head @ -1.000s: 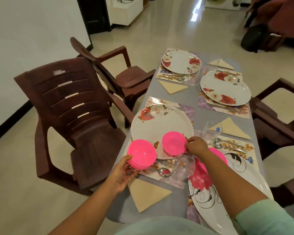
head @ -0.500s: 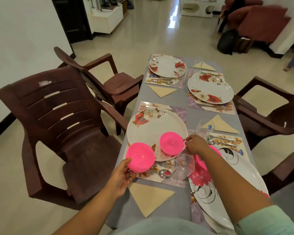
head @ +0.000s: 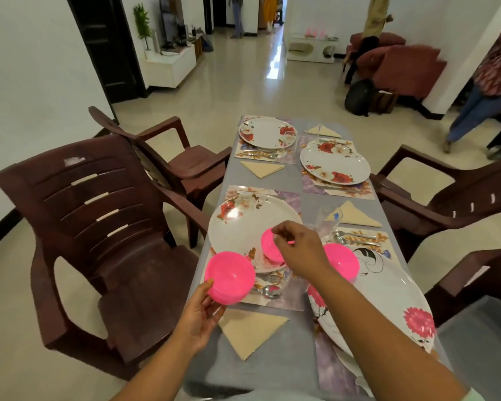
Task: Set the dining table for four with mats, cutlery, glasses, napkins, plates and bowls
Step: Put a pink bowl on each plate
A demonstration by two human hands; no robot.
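Here the left hand (head: 198, 314) is cupping a stack of pink bowls (head: 230, 277) from below, keeping them ready for the far settings. The right hand (head: 297, 250), fingers loosely curled and holding nothing, is hovering over the bowl (head: 271, 246) sitting on the near-left plate (head: 243, 230); a second ago it was pinching that bowl's rim.
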